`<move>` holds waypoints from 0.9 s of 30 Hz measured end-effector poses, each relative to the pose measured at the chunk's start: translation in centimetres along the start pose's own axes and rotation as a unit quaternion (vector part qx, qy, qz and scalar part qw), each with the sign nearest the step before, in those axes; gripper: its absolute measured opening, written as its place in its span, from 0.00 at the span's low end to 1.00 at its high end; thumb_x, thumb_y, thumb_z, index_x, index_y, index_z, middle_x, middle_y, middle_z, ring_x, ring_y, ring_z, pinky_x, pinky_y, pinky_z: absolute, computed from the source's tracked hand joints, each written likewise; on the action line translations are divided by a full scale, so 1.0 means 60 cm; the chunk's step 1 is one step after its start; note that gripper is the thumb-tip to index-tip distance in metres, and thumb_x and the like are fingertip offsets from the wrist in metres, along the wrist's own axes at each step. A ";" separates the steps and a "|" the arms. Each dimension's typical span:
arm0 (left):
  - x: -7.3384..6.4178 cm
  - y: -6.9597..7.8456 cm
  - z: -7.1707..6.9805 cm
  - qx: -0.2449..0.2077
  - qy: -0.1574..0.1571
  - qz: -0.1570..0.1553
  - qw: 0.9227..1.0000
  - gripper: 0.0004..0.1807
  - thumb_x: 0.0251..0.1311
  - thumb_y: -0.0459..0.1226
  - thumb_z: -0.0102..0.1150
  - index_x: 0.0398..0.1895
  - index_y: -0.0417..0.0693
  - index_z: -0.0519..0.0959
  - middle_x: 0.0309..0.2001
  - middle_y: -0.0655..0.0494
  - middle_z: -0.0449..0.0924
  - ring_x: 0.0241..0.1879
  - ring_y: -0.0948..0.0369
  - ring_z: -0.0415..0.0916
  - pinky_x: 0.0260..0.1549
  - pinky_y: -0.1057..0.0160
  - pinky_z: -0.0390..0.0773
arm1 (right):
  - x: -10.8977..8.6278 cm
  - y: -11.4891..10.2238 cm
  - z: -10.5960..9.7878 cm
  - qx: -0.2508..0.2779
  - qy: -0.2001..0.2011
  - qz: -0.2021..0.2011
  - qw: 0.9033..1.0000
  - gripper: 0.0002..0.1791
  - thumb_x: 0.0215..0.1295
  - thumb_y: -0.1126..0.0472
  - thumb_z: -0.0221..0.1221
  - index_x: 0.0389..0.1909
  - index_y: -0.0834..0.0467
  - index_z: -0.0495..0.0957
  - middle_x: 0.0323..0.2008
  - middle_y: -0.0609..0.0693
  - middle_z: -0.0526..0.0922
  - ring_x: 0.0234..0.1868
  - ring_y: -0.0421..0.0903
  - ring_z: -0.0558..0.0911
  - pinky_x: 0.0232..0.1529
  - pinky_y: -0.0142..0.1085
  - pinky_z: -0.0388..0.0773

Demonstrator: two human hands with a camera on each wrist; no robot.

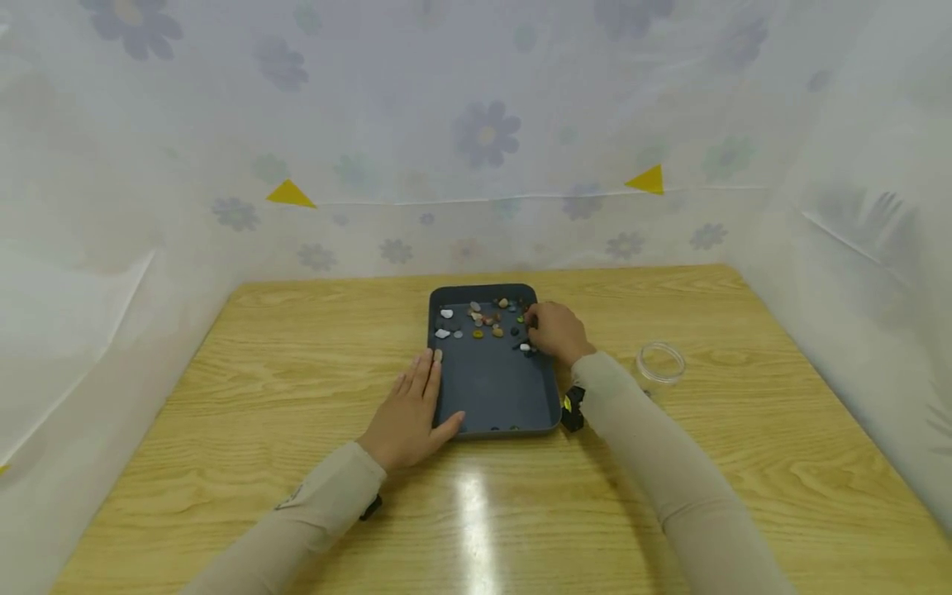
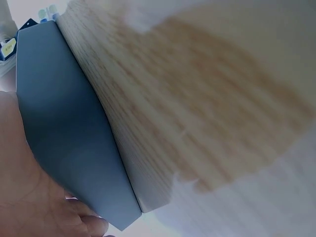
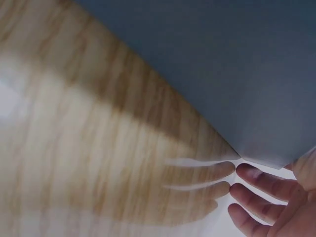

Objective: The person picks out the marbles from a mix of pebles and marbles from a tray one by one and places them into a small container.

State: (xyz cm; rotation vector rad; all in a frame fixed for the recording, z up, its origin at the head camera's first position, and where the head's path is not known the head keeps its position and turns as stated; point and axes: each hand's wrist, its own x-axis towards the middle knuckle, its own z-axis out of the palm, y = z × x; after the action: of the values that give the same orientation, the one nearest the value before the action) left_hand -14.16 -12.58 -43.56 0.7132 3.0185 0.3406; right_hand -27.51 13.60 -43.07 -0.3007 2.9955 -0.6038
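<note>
A dark grey rectangular tray (image 1: 494, 384) lies on the table with many small pebbles in its far half, among them a white pebble (image 1: 446, 314) and a yellow ring-like piece (image 1: 478, 334). My left hand (image 1: 407, 413) rests along the tray's near left side, fingers straight and thumb over the rim; a pale pebble (image 1: 438, 355) sits beside its fingertips. My right hand (image 1: 558, 330) reaches over the right rim with bent fingers among the pebbles. Its thumb and index tips are hidden, so whether they pinch anything is unclear. In the right wrist view, other fingers (image 3: 261, 197) hang outside the tray.
A clear round container (image 1: 660, 364) stands on the wooden table (image 1: 312, 355) to the right of the tray, with a small dark bit (image 1: 648, 394) near it. Flower-patterned white sheeting (image 1: 402, 124) surrounds the table at the back and sides.
</note>
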 end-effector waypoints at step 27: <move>0.001 0.002 0.002 0.006 0.008 -0.001 1.000 0.49 0.67 0.61 0.41 0.74 0.33 0.43 0.75 0.37 0.37 0.74 0.44 0.41 0.69 0.45 0.51 | -0.021 -0.003 -0.023 0.030 0.031 -0.036 0.998 0.12 0.69 0.59 0.55 0.47 0.61 0.79 0.45 0.59 0.80 0.32 0.51 0.76 0.34 0.45 0.75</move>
State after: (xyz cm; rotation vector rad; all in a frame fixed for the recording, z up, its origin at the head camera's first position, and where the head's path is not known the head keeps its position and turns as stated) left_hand -14.16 -12.45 -43.66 0.7115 3.0389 0.3307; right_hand -26.39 14.22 -41.71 -0.3947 3.0294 -0.7215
